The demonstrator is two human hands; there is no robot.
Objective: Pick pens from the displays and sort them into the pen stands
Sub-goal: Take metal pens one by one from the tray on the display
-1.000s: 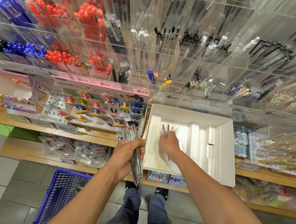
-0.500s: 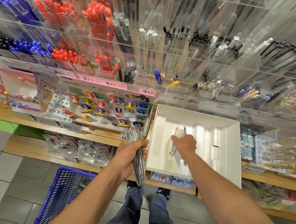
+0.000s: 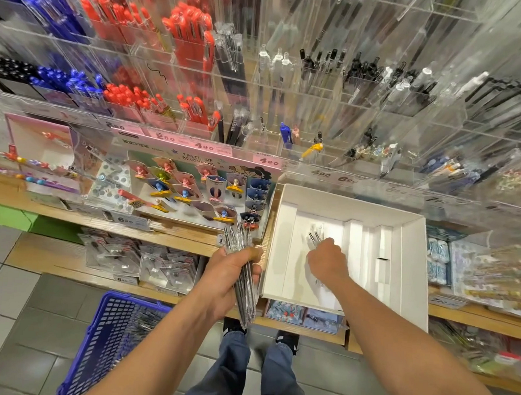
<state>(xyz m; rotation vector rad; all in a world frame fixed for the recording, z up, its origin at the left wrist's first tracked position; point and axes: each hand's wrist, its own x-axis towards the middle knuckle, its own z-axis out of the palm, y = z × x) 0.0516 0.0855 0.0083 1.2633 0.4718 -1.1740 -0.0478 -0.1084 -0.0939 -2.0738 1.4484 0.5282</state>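
Setting: shop shelving is seen from above, with clear acrylic pen stands [image 3: 291, 85] rising in tiers behind a wooden shelf [image 3: 170, 237]; a blue basket [image 3: 104, 340] stands on the tiled floor.
Display box: a white box [image 3: 409, 254] with inner dividers rests on the shelf edge, nearly emptied.
Left hand: the left hand [image 3: 229, 275] is clenched around a bundle of clear pens [image 3: 242, 270], gripped near mid-length, tips pointing down.
Right hand: the right hand [image 3: 328, 260] is reached into the box, its fingers curled about a few loose pens [image 3: 315, 236] whose ends project beyond the knuckles; a firm grasp appears likely but is partly hidden.
Handling: the pens are judged light, stiff and smooth, so slipping within a bundle is to be expected; hold is best taken around the middle of the barrels, with the bundle squeezed evenly.
Risk: thin clips and tips could be snagged on the dividers when lifted.
Progress: collecting is judged under way; sorting into the stands is not yet done.
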